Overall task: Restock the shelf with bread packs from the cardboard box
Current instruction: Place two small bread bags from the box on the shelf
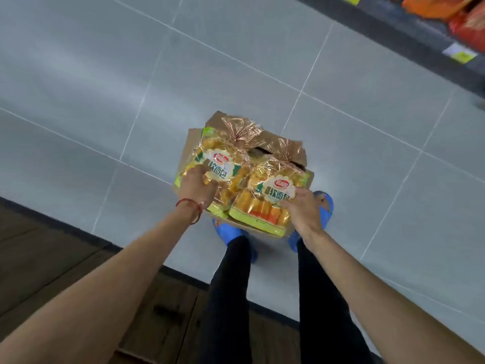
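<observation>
Grey floor tiles (236, 61) lie under the open cardboard box (298, 155), which sits just in front of your blue shoes (227, 232), with the shelf (393, 30) well beyond the box to its right. Your left hand (196, 189) grips the left bread pack (228, 164) and your right hand (304, 211) grips the right bread pack (267, 203). You hold both packs over the box, side by side, their twisted tops pointing away from you
</observation>
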{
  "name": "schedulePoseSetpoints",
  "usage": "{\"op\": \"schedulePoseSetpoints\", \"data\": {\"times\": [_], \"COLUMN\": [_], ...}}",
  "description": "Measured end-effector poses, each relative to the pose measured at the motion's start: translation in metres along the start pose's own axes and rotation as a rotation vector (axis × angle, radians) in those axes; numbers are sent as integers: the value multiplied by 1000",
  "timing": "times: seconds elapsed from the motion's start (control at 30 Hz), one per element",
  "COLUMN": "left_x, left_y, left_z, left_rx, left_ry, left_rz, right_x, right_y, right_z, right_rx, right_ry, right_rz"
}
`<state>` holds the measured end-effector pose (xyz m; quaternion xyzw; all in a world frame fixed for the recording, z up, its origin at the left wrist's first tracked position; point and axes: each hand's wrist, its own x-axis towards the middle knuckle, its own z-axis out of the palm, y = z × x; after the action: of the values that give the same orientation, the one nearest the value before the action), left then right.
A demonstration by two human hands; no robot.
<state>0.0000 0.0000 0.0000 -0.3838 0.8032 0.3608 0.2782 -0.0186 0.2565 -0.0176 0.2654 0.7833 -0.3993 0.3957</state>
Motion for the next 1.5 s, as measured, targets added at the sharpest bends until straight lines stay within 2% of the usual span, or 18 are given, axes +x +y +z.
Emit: {"op": "schedulePoseSetpoints", "data": {"times": [0.13,0.23,0.4,0.53,0.67,0.83,0.93,1.07,1.27,1.5], "left_x": [50,74,97,111,106,100,91,70,22,-51], "left_y": [-32,-48,-47,-50,-50,-54,-52,-37,7,145], "left_z": [27,46,51,51,44,35,37,42,33,-14], "left_rx": [74,95,167,69,-21,-118,-123,-141,-118,-201], "left_ry": [118,126,161,124,64,46,9,58,150,205], "left_rz": [-25,-54,-86,-95,-189,-275,-257,-231,-118,21], "right_x": [69,76,92,93,89,85,84,80,50,-20], "right_y": [66,62,67,65,62,64,59,54,29,-50], "right_z": [24,34,31,23,18,4,-6,-18,-55,-177], "right_rx": [4,45,102,249,274,314,302,262,287,403], "right_ry": [77,117,69,-15,-120,-99,-62,-46,67,174], "right_rz": [47,104,118,163,182,178,151,134,40,-114]}}
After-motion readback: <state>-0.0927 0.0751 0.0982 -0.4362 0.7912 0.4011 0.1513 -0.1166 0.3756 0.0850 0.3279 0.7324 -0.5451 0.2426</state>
